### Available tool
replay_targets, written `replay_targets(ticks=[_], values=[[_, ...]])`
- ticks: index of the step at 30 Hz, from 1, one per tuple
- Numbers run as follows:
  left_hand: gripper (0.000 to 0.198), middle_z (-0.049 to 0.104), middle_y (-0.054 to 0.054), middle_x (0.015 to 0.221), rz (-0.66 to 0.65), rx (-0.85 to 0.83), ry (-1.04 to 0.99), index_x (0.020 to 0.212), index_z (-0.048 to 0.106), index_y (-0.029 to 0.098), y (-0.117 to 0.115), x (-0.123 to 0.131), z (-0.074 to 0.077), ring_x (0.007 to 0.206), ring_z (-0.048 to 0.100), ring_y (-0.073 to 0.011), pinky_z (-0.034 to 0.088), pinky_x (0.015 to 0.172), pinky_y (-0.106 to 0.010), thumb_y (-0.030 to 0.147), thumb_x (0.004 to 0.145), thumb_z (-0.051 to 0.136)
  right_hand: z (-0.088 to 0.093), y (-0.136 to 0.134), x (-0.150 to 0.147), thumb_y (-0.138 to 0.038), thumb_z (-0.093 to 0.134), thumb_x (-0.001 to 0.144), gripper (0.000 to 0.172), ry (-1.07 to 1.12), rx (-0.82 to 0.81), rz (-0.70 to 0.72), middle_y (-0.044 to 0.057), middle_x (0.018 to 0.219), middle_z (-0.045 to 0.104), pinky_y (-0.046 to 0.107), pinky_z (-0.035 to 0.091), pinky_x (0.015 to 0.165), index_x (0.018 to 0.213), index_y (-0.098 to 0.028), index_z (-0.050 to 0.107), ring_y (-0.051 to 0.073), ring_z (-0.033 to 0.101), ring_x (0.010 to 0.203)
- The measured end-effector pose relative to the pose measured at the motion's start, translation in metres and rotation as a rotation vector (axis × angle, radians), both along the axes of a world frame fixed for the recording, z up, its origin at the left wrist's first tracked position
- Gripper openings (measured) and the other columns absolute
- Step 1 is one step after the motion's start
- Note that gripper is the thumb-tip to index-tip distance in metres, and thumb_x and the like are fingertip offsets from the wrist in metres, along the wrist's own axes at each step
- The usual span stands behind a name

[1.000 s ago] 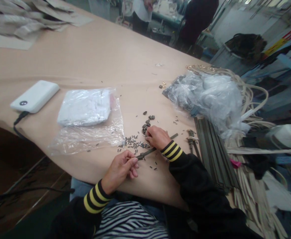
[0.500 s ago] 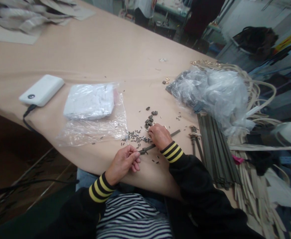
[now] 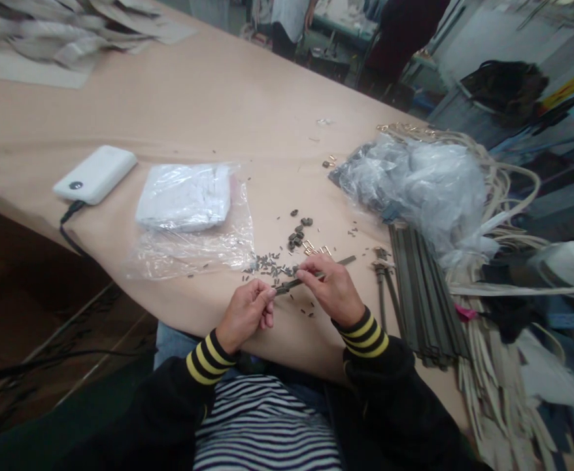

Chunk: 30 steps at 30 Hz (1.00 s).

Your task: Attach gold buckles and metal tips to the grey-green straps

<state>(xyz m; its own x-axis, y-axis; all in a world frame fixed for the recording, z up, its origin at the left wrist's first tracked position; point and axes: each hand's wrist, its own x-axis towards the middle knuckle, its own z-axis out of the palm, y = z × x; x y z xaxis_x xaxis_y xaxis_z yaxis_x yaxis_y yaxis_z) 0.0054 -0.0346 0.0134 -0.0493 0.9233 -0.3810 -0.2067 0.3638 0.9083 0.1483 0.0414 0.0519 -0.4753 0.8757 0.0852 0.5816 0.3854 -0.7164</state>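
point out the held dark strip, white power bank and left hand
Dark strip [image 3: 293,284]: head view, its middle stretch
White power bank [image 3: 95,174]: head view, top face
Left hand [image 3: 240,315]: head view, its back

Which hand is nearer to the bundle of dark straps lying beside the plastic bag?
Right. The right hand is to the left of the bundle of dark straps; the left hand, holding a dark strip, is farther left.

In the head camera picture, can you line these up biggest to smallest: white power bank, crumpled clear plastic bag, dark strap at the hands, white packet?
1. Crumpled clear plastic bag
2. White packet
3. White power bank
4. Dark strap: thin, covers least, partly hidden by the right hand
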Motion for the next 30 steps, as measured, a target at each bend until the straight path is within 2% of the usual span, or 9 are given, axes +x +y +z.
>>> replay_targets(ticks=[2, 6, 10, 19, 25, 30], values=[[0.023, 0.048, 0.007, 0.04, 0.005, 0.023, 0.022, 0.063, 0.043, 0.015, 0.0, 0.001, -0.001, 0.032, 0.045, -0.0045, 0.032, 0.032, -0.013, 0.034, 0.074, 0.051, -0.003, -0.013, 0.005, -0.023, 0.052, 0.073, 0.01, 0.127, -0.166, 0.001, 0.003, 0.067, 0.056, 0.027, 0.044, 0.063, 0.067, -0.017, 0.058, 0.014, 0.052, 0.067], [0.023, 0.048, 0.007, 0.043, 0.012, 0.072, 0.051, 0.064, 0.043, 0.015, -0.002, 0.004, -0.003, 0.033, 0.044, -0.004, 0.032, 0.033, -0.014, 0.034, 0.075, 0.051, -0.015, -0.029, 0.008, -0.03, 0.056, 0.069, 0.015, 0.309, -0.501, -0.12, -0.001, 0.054, 0.052, 0.025, 0.041, 0.05, 0.07, -0.016, 0.058, 0.011, 0.048, 0.051], [0.021, 0.048, 0.007, 0.045, 0.02, 0.108, 0.061, 0.066, 0.042, 0.016, -0.005, 0.004, -0.002, 0.034, 0.044, -0.0038, 0.033, 0.034, -0.014, 0.032, 0.075, 0.051, -0.018, -0.032, 0.006, -0.032, 0.06, 0.064, 0.016, 0.392, -0.616, -0.144, -0.003, 0.052, 0.052, 0.024, 0.039, 0.05, 0.067, -0.016, 0.059, 0.01, 0.046, 0.049], [0.02, 0.047, 0.008, 0.046, -0.062, 0.118, 0.058, 0.065, 0.041, 0.016, -0.007, 0.002, -0.001, 0.033, 0.043, -0.0035, 0.031, 0.033, -0.013, 0.031, 0.076, 0.049, -0.021, -0.036, 0.004, -0.029, 0.059, 0.065, 0.014, 0.431, -0.592, -0.093, -0.001, 0.057, 0.055, 0.024, 0.039, 0.053, 0.065, -0.015, 0.055, 0.01, 0.048, 0.052], [0.021, 0.046, 0.008, 0.045, -0.159, 0.121, 0.066, 0.066, 0.041, 0.017, -0.008, -0.001, -0.003, 0.032, 0.04, -0.0029, 0.029, 0.033, -0.014, 0.034, 0.078, 0.044, -0.019, -0.04, 0.001, -0.023, 0.053, 0.071, 0.01, 0.208, -0.387, -0.057, 0.002, 0.068, 0.058, 0.025, 0.042, 0.058, 0.076, -0.015, 0.056, 0.012, 0.051, 0.061], [0.029, 0.043, 0.009, 0.045, -0.153, 0.161, 0.228, 0.065, 0.041, 0.017, -0.01, 0.001, -0.003, 0.033, 0.038, -0.0027, 0.03, 0.037, -0.014, 0.039, 0.083, 0.035, -0.013, -0.045, -0.004, -0.017, 0.049, 0.073, 0.008, 0.088, -0.215, -0.039, 0.003, 0.07, 0.058, 0.023, 0.042, 0.057, 0.074, -0.015, 0.056, 0.012, 0.051, 0.062]])
